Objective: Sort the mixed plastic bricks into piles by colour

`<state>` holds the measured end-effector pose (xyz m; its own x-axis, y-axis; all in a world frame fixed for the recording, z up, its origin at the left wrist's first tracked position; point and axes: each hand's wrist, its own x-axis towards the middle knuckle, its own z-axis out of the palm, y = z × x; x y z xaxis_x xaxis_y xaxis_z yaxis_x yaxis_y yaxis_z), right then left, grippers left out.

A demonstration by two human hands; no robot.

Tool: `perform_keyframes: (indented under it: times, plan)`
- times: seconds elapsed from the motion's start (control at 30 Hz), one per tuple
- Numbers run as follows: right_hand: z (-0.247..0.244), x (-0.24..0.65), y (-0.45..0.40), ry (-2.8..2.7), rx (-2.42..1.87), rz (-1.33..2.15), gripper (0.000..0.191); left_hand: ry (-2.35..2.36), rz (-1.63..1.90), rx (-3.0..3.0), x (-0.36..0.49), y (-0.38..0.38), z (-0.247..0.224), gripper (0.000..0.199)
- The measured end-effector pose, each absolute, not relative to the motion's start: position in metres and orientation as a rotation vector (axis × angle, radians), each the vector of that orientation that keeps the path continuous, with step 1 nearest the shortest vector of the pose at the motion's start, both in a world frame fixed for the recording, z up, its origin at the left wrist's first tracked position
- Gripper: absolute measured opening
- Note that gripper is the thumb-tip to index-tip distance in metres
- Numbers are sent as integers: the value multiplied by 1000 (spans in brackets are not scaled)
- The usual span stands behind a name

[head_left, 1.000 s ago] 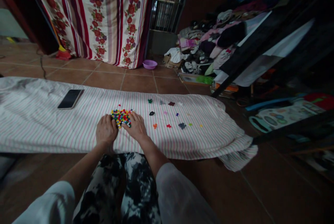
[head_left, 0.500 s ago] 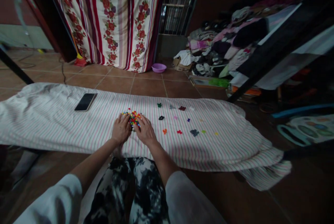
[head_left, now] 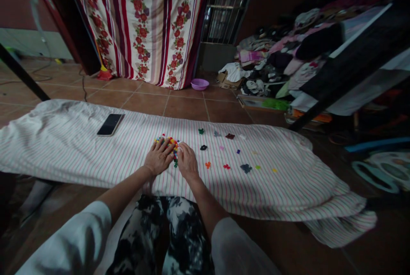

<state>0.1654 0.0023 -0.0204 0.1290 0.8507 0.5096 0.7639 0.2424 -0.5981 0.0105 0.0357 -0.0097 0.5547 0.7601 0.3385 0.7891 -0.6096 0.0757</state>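
A pile of tiny multicoloured pieces (head_left: 174,145), resembling small plastic bricks, lies on the striped cloth. My left hand (head_left: 159,157) rests flat over its left part with fingers spread, hiding much of it. My right hand (head_left: 188,158) touches the right edge, its fingers loosely bent and nothing visible in them. To the right, small groups sorted by colour lie apart: dark green (head_left: 201,131), dark red (head_left: 229,136), black (head_left: 203,147), orange (head_left: 208,165), red (head_left: 226,166) and dark grey (head_left: 246,168) among several others.
A phone (head_left: 110,125) lies on the cloth (head_left: 77,151) at the left. Beyond the cloth-covered surface, a purple basin (head_left: 200,84) stands on the tiled floor before a flowered curtain (head_left: 153,23). Heaped clothes (head_left: 288,53) fill the back right. Dark poles rise at both ends.
My left hand has slid right and over the pile. My right hand's fingers have drawn back to the pile's right edge and bent more. The whole view has shifted slightly.
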Motion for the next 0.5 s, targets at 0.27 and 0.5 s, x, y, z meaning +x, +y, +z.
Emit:
perform_keyframes:
  times: [0.27, 0.5]
  plan:
    - [-25, 164, 5, -1623, -1509, 147, 46, -1631, -374, -2632, 13, 69, -1, 56]
    - [-22, 168, 5, -1523, -1501, 230, 48, -1745, -136, -2641, 25, 85, 12, 55]
